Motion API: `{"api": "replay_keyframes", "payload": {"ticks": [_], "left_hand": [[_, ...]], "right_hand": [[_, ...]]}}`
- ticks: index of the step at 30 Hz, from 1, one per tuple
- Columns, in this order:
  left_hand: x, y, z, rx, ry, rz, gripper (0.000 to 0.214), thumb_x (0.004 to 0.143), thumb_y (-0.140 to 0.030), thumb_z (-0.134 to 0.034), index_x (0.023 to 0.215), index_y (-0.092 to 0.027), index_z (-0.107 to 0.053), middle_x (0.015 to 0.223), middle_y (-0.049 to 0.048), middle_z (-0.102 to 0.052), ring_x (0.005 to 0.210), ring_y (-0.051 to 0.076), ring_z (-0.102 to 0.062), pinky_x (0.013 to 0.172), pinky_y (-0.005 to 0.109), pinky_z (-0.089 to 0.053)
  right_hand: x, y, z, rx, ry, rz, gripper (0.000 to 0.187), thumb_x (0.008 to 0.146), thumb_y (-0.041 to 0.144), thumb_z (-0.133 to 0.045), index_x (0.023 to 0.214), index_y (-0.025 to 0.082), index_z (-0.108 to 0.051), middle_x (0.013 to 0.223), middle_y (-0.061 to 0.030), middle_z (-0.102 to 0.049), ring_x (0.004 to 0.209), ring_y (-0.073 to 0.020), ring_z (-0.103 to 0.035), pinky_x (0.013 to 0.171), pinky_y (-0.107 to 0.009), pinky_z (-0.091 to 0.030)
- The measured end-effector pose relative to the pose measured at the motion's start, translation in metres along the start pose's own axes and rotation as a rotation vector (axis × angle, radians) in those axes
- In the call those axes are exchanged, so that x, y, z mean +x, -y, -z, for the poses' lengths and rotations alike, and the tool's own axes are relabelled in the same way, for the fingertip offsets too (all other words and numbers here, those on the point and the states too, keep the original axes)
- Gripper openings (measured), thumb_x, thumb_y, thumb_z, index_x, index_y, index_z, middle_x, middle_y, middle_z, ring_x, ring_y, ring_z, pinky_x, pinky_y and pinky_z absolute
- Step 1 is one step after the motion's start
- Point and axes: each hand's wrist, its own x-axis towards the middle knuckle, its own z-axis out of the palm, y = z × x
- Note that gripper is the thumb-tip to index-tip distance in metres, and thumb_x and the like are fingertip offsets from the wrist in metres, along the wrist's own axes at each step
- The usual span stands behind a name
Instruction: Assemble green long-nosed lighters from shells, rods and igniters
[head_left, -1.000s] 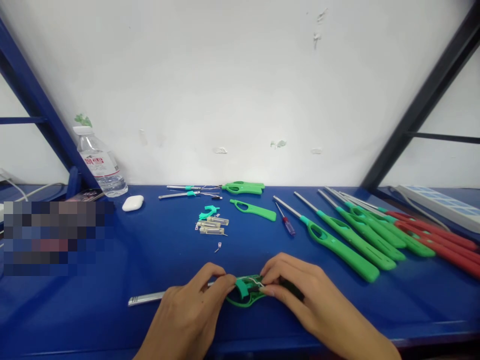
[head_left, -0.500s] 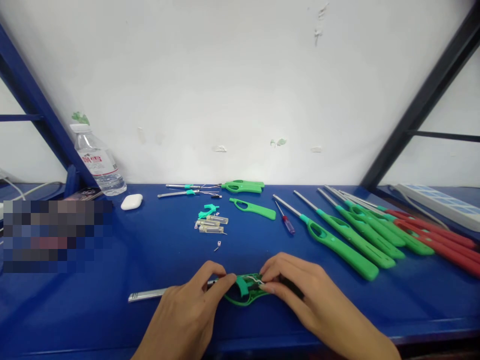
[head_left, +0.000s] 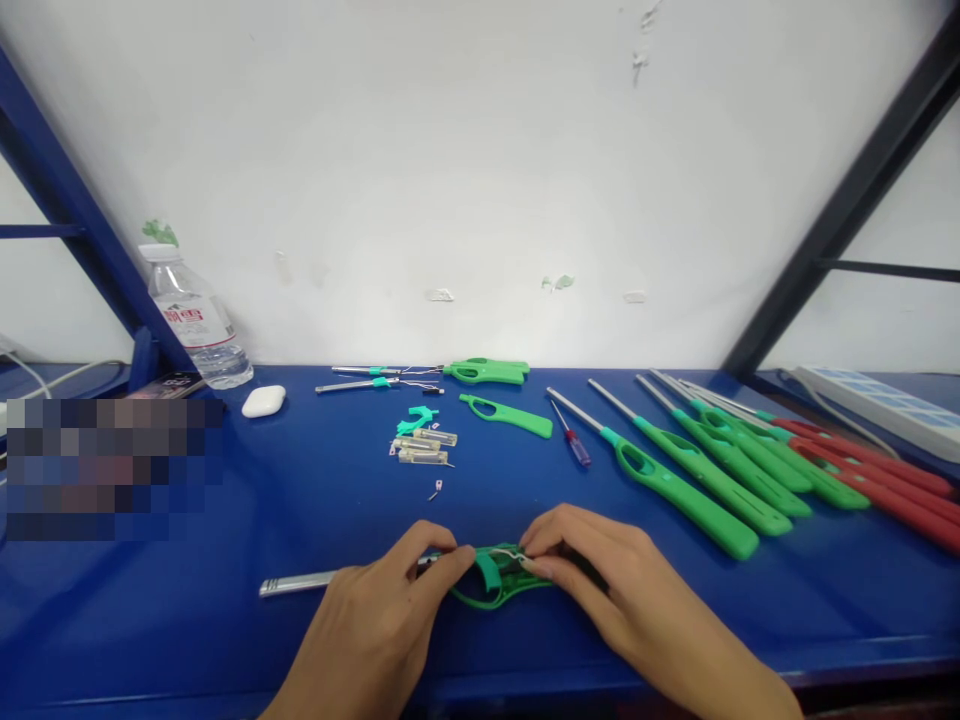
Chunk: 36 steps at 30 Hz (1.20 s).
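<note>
An opened green long-necked lighter [head_left: 491,580] lies near the front edge of the blue table [head_left: 300,500], its metal tube [head_left: 300,582] pointing left. My left hand [head_left: 382,620] pinches the lighter where the tube meets the green body. My right hand [head_left: 600,580] has its fingers closed on the handle end, fingertips at a thin white wire inside the open body. Loose parts lie just beyond: a teal trigger piece [head_left: 416,420], small clear fuel tanks [head_left: 424,448] and a tiny metal clip [head_left: 436,489].
Several assembled green lighters [head_left: 690,490] and red ones [head_left: 885,480] lie in a row at right. A small screwdriver [head_left: 574,440], a green shell half [head_left: 506,415], more lighter parts [head_left: 450,375], a water bottle [head_left: 196,325] and a white earbud case [head_left: 264,401] sit further back.
Both hands have stayed on the lighter. My right fingertips shifted slightly along the wire in the open body; the lighter has barely moved.
</note>
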Motion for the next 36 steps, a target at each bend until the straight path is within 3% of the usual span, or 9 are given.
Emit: {"api": "replay_keyframes", "payload": {"ticks": [13,21,26,31,36], "left_hand": [[0.0,-0.002,0.003,0.032,0.023,-0.013,0.05,0.098,0.004,-0.034,0.116,-0.024,-0.072,0.096,-0.0001,-0.078,0.04,0.009,-0.059,0.039,0.02,-0.043],[0.006,-0.003,0.006,0.088,0.069,-0.042,0.049,0.103,0.002,-0.03,0.113,-0.023,-0.071,0.094,0.0001,-0.077,0.043,0.011,-0.063,0.039,0.023,-0.042],[0.011,-0.007,0.007,0.169,0.119,-0.115,0.048,0.104,0.003,-0.027,0.11,-0.019,-0.07,0.095,0.0026,-0.075,0.053,0.015,-0.069,0.044,0.025,-0.048],[0.014,-0.011,0.007,0.226,0.031,-0.19,0.049,0.11,-0.001,-0.023,0.103,-0.015,-0.069,0.088,0.0055,-0.073,0.056,0.017,-0.07,0.043,0.027,-0.048],[0.013,-0.009,0.006,0.233,0.066,-0.244,0.044,0.109,0.001,-0.026,0.11,-0.012,-0.068,0.085,0.005,-0.072,0.055,0.017,-0.07,0.046,0.027,-0.052]], "right_hand": [[0.002,0.001,0.002,0.012,0.011,-0.025,0.012,0.115,0.031,-0.055,0.106,0.028,-0.063,0.108,0.0023,-0.073,0.099,-0.0162,-0.07,0.09,-0.027,-0.051],[0.001,0.0,0.0,0.002,-0.002,-0.018,0.013,0.115,0.033,-0.055,0.106,0.028,-0.063,0.107,0.0029,-0.074,0.099,-0.016,-0.071,0.09,-0.027,-0.05],[0.003,0.0,0.0,0.005,-0.004,-0.019,0.012,0.114,0.033,-0.055,0.106,0.028,-0.063,0.108,0.0029,-0.074,0.099,-0.0159,-0.071,0.09,-0.026,-0.05],[0.002,0.0,-0.001,0.018,-0.002,-0.02,0.012,0.114,0.031,-0.056,0.106,0.028,-0.063,0.109,0.0034,-0.074,0.1,-0.0151,-0.071,0.091,-0.026,-0.05],[0.002,-0.001,0.0,0.004,-0.014,-0.026,0.013,0.115,0.032,-0.055,0.106,0.028,-0.064,0.108,0.0035,-0.076,0.1,-0.0152,-0.072,0.092,-0.025,-0.05]]}}
